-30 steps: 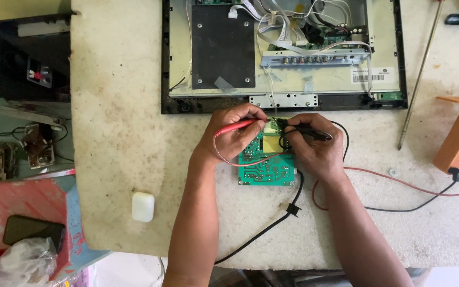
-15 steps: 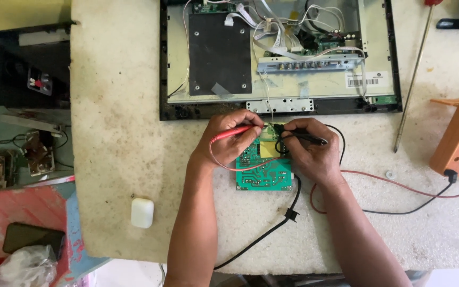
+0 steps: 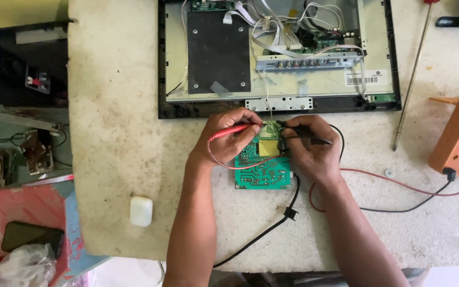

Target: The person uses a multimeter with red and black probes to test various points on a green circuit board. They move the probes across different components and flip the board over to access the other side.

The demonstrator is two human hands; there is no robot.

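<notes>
Rough pale stone makes up your worktable [image 3: 112, 138], stained and gritty, with the job laid out near its middle. Your left hand [image 3: 228, 139] is closed around a red probe [image 3: 232, 131], pinched like a pen, its tip aimed at the top edge of the green circuit board [image 3: 264, 170]; your right hand [image 3: 314, 151] is closed the same way on a black probe [image 3: 306, 139], whose tip meets the board beside the yellow block [image 3: 268, 147] mounted on it. That board lies flat on the table just below the opened screen [image 3: 277, 53] and between your two hands. It looks light and stiff but likely fragile, so you would do best to take it by its bare edges rather than by the parts soldered on top; the probes are slim and hard, and their red lead [image 3: 399, 183] and black lead [image 3: 399, 204] are limp, trailing off to your right where they could snag. Inside the screen's back, a white rectangular label [image 3: 365, 78] with dark bars sits at the lower right of the pale panel, and a black plate [image 3: 218, 50] covers the left part. Beyond that, a long thin rod [image 3: 411, 79] lies to the right, an orange wooden piece [image 3: 458, 135] at the table's right edge, and a small white case [image 3: 141, 211] to the lower left.
</notes>
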